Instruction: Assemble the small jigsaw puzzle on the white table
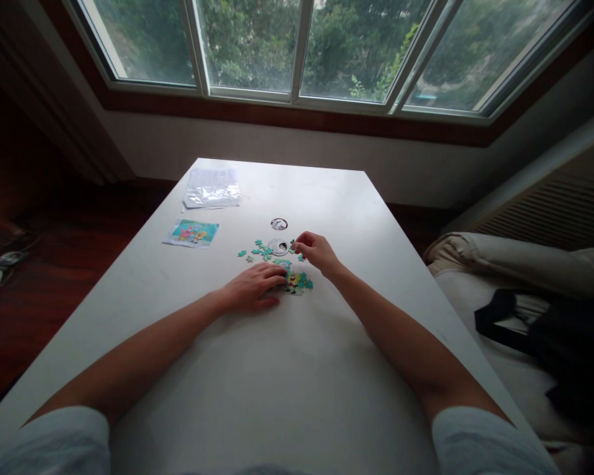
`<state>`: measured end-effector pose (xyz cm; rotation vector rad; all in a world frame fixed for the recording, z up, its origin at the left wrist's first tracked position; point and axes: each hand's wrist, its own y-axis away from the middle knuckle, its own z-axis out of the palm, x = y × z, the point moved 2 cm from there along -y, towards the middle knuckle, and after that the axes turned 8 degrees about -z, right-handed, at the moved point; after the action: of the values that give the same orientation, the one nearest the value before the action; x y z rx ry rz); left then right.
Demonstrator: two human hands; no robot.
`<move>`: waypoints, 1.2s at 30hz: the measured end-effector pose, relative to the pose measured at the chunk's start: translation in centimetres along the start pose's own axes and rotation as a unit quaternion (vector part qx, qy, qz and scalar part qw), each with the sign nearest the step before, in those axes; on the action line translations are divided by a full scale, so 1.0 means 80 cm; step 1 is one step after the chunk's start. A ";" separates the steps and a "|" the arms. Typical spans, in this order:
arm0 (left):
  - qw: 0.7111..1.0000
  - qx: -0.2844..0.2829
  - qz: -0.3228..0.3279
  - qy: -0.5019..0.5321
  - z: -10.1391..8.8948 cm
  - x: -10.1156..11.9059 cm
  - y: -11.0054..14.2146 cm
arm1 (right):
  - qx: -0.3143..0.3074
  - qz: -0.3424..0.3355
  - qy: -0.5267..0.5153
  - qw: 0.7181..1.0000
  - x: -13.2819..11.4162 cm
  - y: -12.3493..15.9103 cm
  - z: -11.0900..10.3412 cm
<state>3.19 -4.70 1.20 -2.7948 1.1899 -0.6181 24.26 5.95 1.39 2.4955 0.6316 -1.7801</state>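
A partly joined jigsaw puzzle (294, 280) with a yellow cartoon figure lies on the white table (297, 369). My left hand (257, 284) rests flat at its left side, fingers stretched out over its edge and hiding part of it. Up and to the right, my right hand (317, 251) is closed in a pinch on a small green puzzle piece (292, 245). Several loose green pieces (263, 251) are scattered beyond my left hand. Among them sits a round tin (278, 247), clear or silvery, and a round silvery lid (279, 224) lies just behind it.
A picture card (193, 233) with cartoon figures lies left of the pieces. Behind it are papers and a clear plastic bag (212, 189). Windows (297, 53) face the table's far edge. A pale sofa (499, 343) with dark cloth (574, 336) stands at right.
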 end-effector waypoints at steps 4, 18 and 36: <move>1.000 -0.020 0.008 -0.016 0.008 0.002 -0.004 | -0.019 -0.011 0.017 1.000 0.006 0.013 -0.006; 0.996 -0.075 0.030 -0.028 0.018 -0.003 -0.026 | -0.050 0.007 0.120 0.991 0.026 0.080 -0.049; 0.999 -0.021 0.024 -0.002 0.029 -0.004 -0.058 | -0.088 0.002 0.271 0.959 0.030 0.107 -0.077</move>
<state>6.99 -1.49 -0.13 -2.7918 1.2788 -0.5908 33.28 0.32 -0.51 2.8458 0.7549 -0.9645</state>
